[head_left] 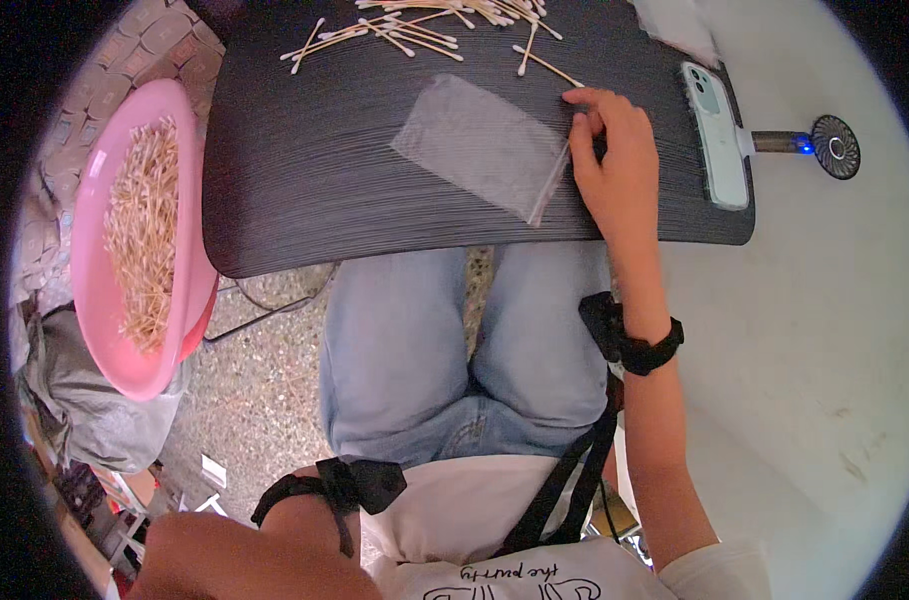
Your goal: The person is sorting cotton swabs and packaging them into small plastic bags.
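Observation:
My right hand (616, 150) rests on the dark tabletop with its fingers curled. Its index fingertip covers the end of a single cotton swab (549, 67), which slants away toward the pile. Beside the thumb lies a clear plastic zip bag (484, 148), flat and with nothing visible inside. More cotton swabs (414, 30) are scattered along the far part of the table. At the lower left my left forearm (309, 525) bends up, a black band on its wrist; the hand itself is out of the picture.
A pink basin (94, 240) full of cotton swabs stands left of the black table (294, 180). On the right edge lie a phone in a pale case (719, 140) and a small fan (834, 147). Another clear bag (679, 25) sits at the far right corner.

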{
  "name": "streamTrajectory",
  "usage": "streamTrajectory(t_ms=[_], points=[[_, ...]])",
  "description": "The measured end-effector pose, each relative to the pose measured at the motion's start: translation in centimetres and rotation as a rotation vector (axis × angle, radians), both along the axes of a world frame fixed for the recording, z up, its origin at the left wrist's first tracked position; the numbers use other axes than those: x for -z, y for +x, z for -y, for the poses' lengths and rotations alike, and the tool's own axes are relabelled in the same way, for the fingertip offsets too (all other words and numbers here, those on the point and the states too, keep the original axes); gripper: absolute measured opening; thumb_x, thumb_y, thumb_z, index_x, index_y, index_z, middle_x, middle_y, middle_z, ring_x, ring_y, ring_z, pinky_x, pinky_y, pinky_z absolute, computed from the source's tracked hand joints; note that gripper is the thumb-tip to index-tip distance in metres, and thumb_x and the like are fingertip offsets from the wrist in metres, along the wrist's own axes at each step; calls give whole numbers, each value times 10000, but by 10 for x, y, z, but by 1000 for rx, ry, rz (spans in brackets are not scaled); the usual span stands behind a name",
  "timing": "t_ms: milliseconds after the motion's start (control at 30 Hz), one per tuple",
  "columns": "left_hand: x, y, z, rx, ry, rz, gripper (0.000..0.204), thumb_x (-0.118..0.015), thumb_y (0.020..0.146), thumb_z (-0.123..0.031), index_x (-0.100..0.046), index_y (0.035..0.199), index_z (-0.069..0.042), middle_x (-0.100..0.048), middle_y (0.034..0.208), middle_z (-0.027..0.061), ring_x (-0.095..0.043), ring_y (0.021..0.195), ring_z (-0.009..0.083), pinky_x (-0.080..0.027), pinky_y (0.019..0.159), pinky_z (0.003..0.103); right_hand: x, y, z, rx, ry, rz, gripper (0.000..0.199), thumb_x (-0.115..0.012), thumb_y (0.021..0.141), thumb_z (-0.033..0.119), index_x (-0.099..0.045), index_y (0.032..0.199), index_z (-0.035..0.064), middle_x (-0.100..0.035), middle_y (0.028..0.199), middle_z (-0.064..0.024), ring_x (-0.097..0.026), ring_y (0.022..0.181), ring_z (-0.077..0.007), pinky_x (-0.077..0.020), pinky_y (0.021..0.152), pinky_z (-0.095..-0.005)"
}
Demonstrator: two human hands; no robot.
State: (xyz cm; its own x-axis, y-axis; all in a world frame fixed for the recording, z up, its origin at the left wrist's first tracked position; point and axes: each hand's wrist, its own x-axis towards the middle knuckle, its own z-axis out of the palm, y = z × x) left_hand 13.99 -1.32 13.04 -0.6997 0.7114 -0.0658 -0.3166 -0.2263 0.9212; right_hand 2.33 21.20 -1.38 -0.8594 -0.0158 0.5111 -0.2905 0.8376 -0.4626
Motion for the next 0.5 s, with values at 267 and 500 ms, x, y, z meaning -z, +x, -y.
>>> streamTrajectory(t_ms=[267, 500], points=[[-14, 62, 60, 89, 31, 92, 166, -494, 880, -64, -623, 823, 24, -667, 866, 119, -661, 760, 223, -508, 641, 273, 1, -1, 0, -2, -7, -5, 152, -559, 831, 51, -603, 976, 57, -549, 796, -121, -514, 764, -297, -429, 704, -406], [-23, 65, 68, 144, 36, 163, 178, -481, 891, -56, -621, 827, 34, -667, 874, 128, -664, 772, 223, -510, 647, 268, -4, -1, 6, 0, -32, 11, 151, -561, 830, 49, -607, 973, 55, -561, 809, -121, -517, 772, -300, -437, 720, -405]])
